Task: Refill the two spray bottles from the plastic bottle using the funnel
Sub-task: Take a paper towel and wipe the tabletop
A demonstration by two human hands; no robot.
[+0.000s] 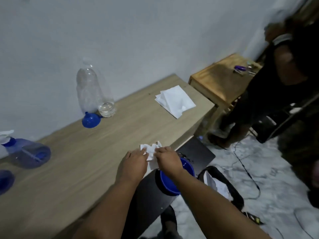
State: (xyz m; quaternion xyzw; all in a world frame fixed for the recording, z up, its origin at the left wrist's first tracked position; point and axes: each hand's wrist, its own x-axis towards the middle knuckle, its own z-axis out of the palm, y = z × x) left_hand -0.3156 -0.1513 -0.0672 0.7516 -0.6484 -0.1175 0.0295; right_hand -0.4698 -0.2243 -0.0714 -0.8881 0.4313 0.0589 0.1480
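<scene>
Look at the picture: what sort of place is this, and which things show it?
Probably a plain room in a home or small office: a bare white wall, a long wooden table, a marbled tile floor with loose cables.

clear tall plastic bottle [88, 88]: upright at the wall, cap off, little water at the bottom.
blue plastic funnel [91, 119]: lies mouth down, touching the bottle's base.
translucent blue spray bottle [28, 152]: white trigger head, left edge.
second blue spray bottle [6, 181]: left edge, cut off, blurred.
</scene>
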